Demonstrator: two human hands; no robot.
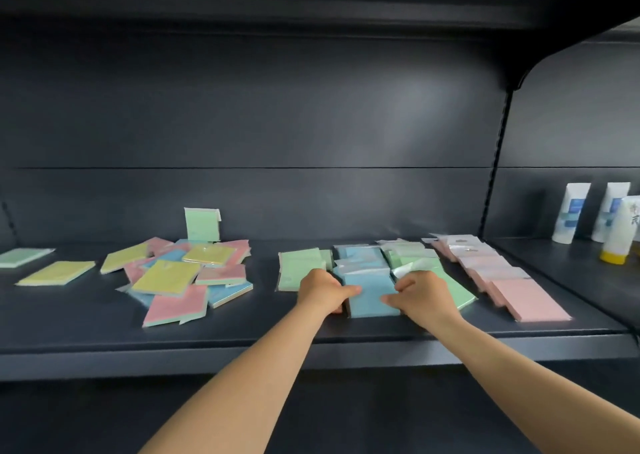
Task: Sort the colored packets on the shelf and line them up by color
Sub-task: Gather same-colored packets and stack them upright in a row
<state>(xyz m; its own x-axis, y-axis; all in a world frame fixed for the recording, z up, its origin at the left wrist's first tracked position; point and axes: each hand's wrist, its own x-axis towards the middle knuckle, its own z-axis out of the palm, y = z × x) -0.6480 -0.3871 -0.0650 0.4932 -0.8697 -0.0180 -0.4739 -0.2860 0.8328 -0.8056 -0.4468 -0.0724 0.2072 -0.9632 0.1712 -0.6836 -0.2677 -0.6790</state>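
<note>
The right edge cuts off a white tube (631, 225); the tube print is too blurred to read. Hands hide the blue packet's (372, 297) side edges.

A single head-worn view looks forward and slightly down along both forearms, close to the dark shelf (104, 315), which spreads beyond and beside the hands.

dim | soft glare on back panel (408, 107) | edges bowed, wide-angle | slight blur
</note>
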